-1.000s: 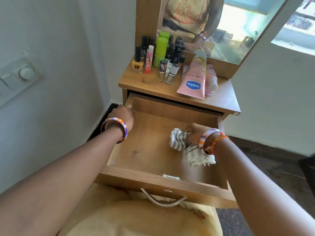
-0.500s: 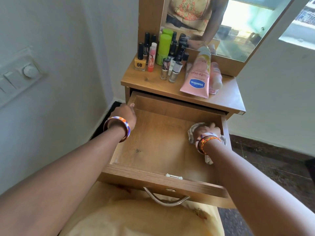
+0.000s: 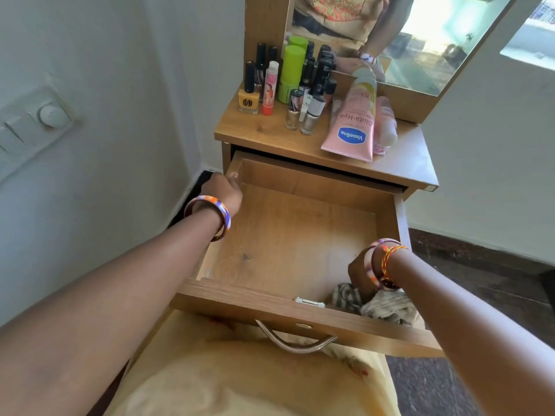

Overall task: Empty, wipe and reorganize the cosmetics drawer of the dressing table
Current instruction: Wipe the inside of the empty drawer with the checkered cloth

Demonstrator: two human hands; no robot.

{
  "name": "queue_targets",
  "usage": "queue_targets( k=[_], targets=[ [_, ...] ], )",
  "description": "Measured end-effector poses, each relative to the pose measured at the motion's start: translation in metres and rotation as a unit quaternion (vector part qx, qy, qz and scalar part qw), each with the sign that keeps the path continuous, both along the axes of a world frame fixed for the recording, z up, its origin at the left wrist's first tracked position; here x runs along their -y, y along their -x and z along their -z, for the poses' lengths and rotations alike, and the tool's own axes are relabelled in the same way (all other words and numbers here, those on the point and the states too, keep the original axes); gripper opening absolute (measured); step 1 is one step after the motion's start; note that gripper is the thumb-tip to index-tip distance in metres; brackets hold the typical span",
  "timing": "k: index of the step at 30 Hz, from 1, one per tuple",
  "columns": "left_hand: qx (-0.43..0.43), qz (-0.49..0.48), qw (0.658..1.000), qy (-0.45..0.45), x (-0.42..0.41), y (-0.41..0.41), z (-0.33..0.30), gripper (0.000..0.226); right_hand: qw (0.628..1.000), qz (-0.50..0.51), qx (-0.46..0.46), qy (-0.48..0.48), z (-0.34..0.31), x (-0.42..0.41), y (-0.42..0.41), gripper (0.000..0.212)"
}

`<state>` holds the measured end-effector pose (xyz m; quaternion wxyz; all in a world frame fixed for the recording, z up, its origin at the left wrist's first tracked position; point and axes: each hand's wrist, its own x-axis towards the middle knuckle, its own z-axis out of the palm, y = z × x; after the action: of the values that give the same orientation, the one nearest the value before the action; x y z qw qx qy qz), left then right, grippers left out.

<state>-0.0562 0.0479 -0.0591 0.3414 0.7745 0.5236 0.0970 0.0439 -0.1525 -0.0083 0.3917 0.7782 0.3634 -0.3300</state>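
Observation:
The wooden drawer (image 3: 270, 304) of the dressing table stands pulled out, its floor bare. My left hand (image 3: 223, 189) grips the drawer's left wall near the back corner. My right hand (image 3: 359, 276) is down in the front right corner, holding a striped grey-and-white cloth (image 3: 378, 303) against the floor; its fingers are hidden behind the wrist. On the tabletop (image 3: 270, 136) stand several nail polish bottles and tubes, a green bottle (image 3: 290, 74), and a pink Vaseline tube (image 3: 353, 124) lying flat.
A mirror (image 3: 420, 40) rises behind the cosmetics. A white wall with a switch panel (image 3: 33, 121) is close on the left. A metal handle (image 3: 295, 343) hangs from the drawer front above my yellow clothing. Dark floor lies to the right.
My right hand has swept the cloth from the back right of the drawer to the front right corner. My left hand stays on the left wall.

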Motion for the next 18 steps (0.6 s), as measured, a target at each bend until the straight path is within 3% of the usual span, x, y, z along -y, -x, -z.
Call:
queue_targets(
  k=[2, 3, 5, 7, 12, 18],
  targets=[
    [0.008, -0.006, 1.000, 0.023, -0.002, -0.001, 0.001, 0.047, 0.998, 0.048, -0.013, 0.040, 0.014, 0.010, -0.015, 0.028],
    [0.010, -0.007, 0.999, 0.035, -0.003, -0.001, 0.001, 0.048, 0.997, 0.063, -0.043, 0.012, 0.021, 0.014, -0.023, 0.016],
    [0.009, -0.004, 0.998, 0.059, -0.006, -0.001, 0.003, 0.052, 0.992, -0.017, -0.100, -0.073, 0.028, 0.015, -0.027, 0.008],
    [0.014, -0.004, 0.997, 0.081, -0.011, 0.000, 0.007, 0.055, 0.976, 0.014, -0.177, -0.124, 0.031, 0.003, -0.011, 0.002],
    [0.044, -0.010, 0.995, 0.088, -0.008, -0.003, 0.010, 0.050, 0.913, 0.030, -0.303, -0.272, 0.032, -0.061, 0.053, 0.022],
    [0.055, -0.007, 0.996, 0.071, -0.008, -0.004, 0.007, 0.044, 0.899, -0.002, -0.326, -0.291, 0.043, -0.094, 0.077, 0.037]
  ],
)
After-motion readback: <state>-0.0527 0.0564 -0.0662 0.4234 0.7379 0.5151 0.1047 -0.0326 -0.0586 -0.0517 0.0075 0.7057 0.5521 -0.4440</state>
